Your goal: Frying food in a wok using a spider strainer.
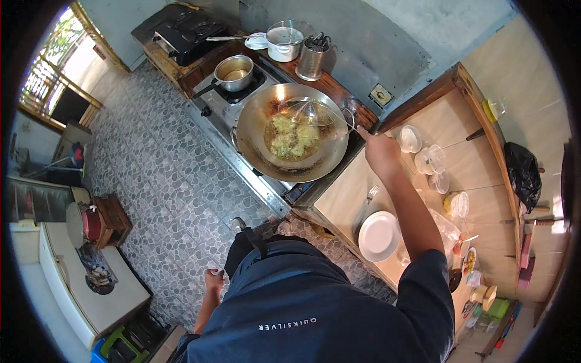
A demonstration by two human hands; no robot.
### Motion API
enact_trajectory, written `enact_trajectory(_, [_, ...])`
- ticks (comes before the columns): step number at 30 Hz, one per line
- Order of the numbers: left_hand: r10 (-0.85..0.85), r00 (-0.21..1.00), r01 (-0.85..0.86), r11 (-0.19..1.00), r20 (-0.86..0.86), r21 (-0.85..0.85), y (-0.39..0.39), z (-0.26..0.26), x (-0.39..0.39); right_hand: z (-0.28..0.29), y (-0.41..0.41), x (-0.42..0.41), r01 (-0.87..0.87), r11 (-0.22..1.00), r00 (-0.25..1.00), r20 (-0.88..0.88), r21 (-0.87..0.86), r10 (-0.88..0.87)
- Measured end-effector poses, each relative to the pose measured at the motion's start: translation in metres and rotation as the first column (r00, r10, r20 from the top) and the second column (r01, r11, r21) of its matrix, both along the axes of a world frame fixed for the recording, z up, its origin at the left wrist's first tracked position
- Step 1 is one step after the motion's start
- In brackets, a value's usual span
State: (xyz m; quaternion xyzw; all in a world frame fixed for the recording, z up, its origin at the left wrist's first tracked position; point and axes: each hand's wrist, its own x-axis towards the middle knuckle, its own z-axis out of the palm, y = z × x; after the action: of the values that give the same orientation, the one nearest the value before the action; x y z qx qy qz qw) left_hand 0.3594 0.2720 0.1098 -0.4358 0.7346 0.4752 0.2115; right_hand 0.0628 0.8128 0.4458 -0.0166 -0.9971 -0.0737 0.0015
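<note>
My right hand (pixel 381 149) grips the thin handle of a wire mesh skimmer (pixel 307 111). The skimmer's round head hangs over the far right part of a wide metal wok (pixel 252 152) on a gas stove. In the wok, several pale green-yellow fritters (pixel 290 141) lie clustered in hot oil. Down at my left side hangs my left hand (pixel 214 282), away from the stove, with its fingers partly curled. Whether anything small is inside it cannot be made out.
Left of the wok a saucepan (pixel 233 75) stands on the other burner. Behind are a white pot (pixel 283 47) and a metal utensil holder (pixel 312 59). On the right counter lie a fork (pixel 372 193), white plates (pixel 380 237) and plastic cups (pixel 429 159).
</note>
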Motion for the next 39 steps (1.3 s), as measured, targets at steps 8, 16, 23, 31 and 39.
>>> enact_trajectory(8, [0.148,0.989,-0.145,0.983,-0.011,0.116,-0.004,-0.028,0.027,0.004,0.002,-0.021,-0.010,0.999,1.000,-0.007,-0.048,0.009])
enact_trajectory(16, [0.155,0.987,-0.156,0.986,0.037,0.050,0.004,-0.031,0.028,-0.009,0.012,-0.033,-0.086,0.996,0.996,-0.040,-0.012,0.085])
enact_trajectory(23, [0.225,0.974,-0.224,0.962,0.011,0.154,0.008,-0.035,0.035,-0.010,0.019,-0.021,-0.083,0.997,0.996,0.028,-0.008,0.083])
enact_trajectory(31, [0.235,0.972,-0.234,0.934,0.028,0.270,0.003,-0.029,0.027,0.000,0.016,0.003,0.049,0.995,0.988,0.153,-0.081,-0.037])
enact_trajectory(39, [0.039,0.999,-0.041,0.997,0.029,0.058,0.017,-0.015,0.004,-0.014,0.019,0.020,0.149,0.967,0.964,0.249,-0.207,-0.095])
